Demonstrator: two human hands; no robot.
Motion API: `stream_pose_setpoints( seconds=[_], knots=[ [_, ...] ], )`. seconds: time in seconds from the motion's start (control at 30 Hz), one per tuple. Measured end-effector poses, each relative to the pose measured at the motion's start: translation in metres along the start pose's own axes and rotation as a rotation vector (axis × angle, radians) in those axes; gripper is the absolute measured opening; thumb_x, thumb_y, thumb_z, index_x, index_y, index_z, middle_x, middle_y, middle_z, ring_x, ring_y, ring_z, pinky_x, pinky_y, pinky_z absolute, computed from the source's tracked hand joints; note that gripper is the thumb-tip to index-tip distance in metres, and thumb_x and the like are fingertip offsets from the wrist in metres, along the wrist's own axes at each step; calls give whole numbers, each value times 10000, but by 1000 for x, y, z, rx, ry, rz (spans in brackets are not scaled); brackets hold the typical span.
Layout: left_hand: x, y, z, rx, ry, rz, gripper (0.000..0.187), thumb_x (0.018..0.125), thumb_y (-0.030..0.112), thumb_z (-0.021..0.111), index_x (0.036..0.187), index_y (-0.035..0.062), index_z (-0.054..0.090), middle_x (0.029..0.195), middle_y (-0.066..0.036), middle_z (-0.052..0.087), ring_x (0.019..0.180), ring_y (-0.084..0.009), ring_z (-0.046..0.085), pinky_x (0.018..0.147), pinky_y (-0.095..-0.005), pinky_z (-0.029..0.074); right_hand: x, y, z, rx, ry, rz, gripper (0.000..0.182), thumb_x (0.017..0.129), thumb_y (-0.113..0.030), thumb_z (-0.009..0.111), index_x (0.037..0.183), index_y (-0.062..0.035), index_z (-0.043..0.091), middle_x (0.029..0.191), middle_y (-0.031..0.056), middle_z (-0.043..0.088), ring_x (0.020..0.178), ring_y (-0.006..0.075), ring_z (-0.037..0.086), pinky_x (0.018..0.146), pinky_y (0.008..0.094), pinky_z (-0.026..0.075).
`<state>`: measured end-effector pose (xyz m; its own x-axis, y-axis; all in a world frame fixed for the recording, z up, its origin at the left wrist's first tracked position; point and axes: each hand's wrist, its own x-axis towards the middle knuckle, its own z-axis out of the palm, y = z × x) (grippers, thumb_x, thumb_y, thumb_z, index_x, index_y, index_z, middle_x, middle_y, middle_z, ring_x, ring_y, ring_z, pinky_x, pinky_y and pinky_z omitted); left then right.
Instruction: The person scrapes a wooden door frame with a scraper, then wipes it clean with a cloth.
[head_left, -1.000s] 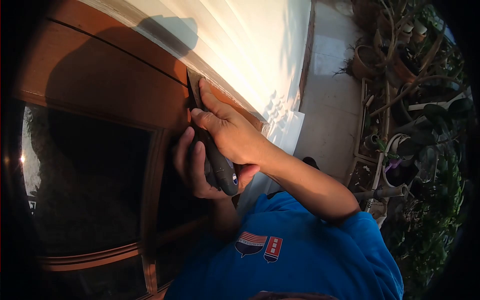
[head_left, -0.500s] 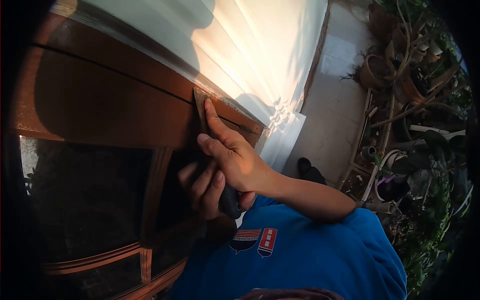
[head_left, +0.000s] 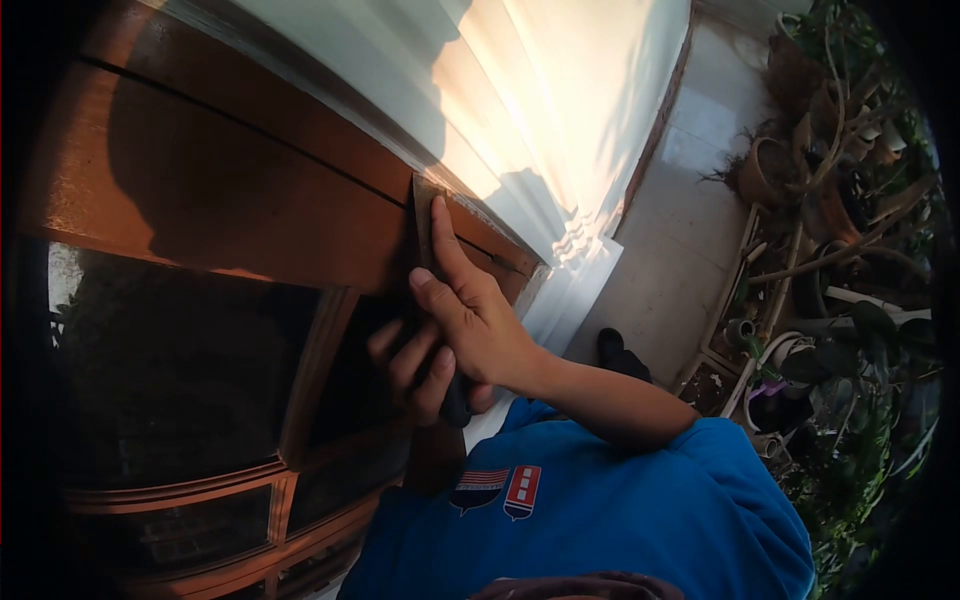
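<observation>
A scraper with a flat metal blade (head_left: 424, 205) and a dark handle (head_left: 457, 403) stands against the brown wooden frame (head_left: 300, 175), its blade edge meeting the seam beside the pale wall. My right hand (head_left: 482, 325) is closed on the scraper, with the index finger stretched along the blade and the thumb bent at its side. Lower down, my left hand (head_left: 412, 372) appears wrapped round the handle, partly in shadow. Its palm is hidden, and the two hands overlap there.
Dark glass panes (head_left: 180, 370) sit below the frame. A sunlit moulded wall (head_left: 540, 110) runs alongside, ending in a white ledge (head_left: 585, 285). Farther right are a tiled floor (head_left: 660, 250), potted plants (head_left: 770, 170) and branches. A dark shoe (head_left: 610, 345) shows below.
The view has shifted, so the frame, wall and plants sit a little farther right. Both hands keep their hold on the scraper, and the blade stays at the seam.
</observation>
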<state>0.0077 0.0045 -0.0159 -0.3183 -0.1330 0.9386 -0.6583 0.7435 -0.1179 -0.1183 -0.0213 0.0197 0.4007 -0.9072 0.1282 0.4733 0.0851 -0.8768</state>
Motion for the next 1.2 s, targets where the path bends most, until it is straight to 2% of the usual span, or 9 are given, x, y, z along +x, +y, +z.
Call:
stream_pose_setpoints(
  seconds=[0.1, 0.3, 0.4, 0.6, 0.7, 0.9, 0.97, 1.1, 1.2],
  knots=[
    [4, -7, 2, -34, 9, 24, 371, 950, 391, 569, 1183, 103, 567, 1062, -173, 625, 920, -323, 580, 718, -417, 508, 3, 5, 2, 2, 27, -40, 697, 1050, -199, 430, 1594, -71, 14, 1407, 167, 506, 1285, 162, 453, 1100, 267, 304],
    [15, 8, -10, -7, -72, -59, 320, 939, 366, 577, 1155, 131, 569, 1086, -158, 609, 934, -304, 564, 711, -404, 503, 1, -4, 5, -6, 3, -46, 699, 1052, -202, 431, 1582, -27, 10, 1534, 183, 380, 1404, 187, 349, 1142, 276, 253],
    [30, -13, 5, 18, 57, 109, 363, 974, 359, 436, 1104, 38, 545, 925, -180, 594, 851, -290, 609, 710, -420, 525, 7, -13, 9, 8, 27, -48, 700, 1053, -200, 433, 1577, -10, 9, 1566, 186, 338, 1441, 196, 298, 1160, 277, 223],
    [31, -3, -9, 61, -4, 114, 323, 942, 306, 447, 1076, 31, 552, 916, -189, 601, 847, -289, 617, 683, -409, 532, 5, -12, 11, -17, 10, -59, 703, 1057, -207, 436, 1574, 1, 7, 1574, 182, 321, 1462, 191, 254, 1172, 274, 198],
    [34, -5, -7, -21, -34, -9, 255, 908, 291, 578, 1088, 110, 592, 1043, -155, 624, 913, -297, 575, 698, -392, 496, 6, -17, 13, 12, -5, -38, 708, 1057, -213, 440, 1575, 2, 7, 1560, 165, 343, 1450, 184, 269, 1169, 275, 205],
    [40, 7, -16, -15, -74, -53, 235, 898, 250, 588, 1090, 114, 589, 1059, -145, 617, 941, -298, 570, 736, -403, 505, 3, -25, 11, 73, -60, 24, 721, 1051, -216, 449, 1579, -6, 5, 1495, 138, 418, 1349, 137, 374, 1121, 248, 266],
    [43, 3, -12, -12, -63, -70, 231, 903, 255, 581, 1087, 115, 587, 1072, -142, 614, 947, -296, 566, 745, -405, 509, 11, -24, 11, 21, -23, -50, 717, 1052, -216, 447, 1581, -13, 7, 1482, 129, 430, 1325, 129, 394, 1109, 246, 279],
    [42, -4, -12, -34, -48, -60, 224, 920, 260, 559, 1089, 115, 574, 1096, -138, 603, 970, -296, 557, 763, -411, 518, 13, -24, 16, 70, -5, -49, 714, 1054, -210, 445, 1584, -21, 4, 1458, 132, 449, 1290, 125, 420, 1097, 247, 298],
    [48, 1, -13, 50, -62, 35, 273, 929, 248, 453, 1070, 29, 535, 1018, -197, 595, 932, -308, 604, 734, -402, 546, 7, -26, 16, 36, -34, -41, 716, 1055, -200, 442, 1583, -23, -8, 1438, 142, 465, 1270, 125, 432, 1086, 243, 312]
  ],
)
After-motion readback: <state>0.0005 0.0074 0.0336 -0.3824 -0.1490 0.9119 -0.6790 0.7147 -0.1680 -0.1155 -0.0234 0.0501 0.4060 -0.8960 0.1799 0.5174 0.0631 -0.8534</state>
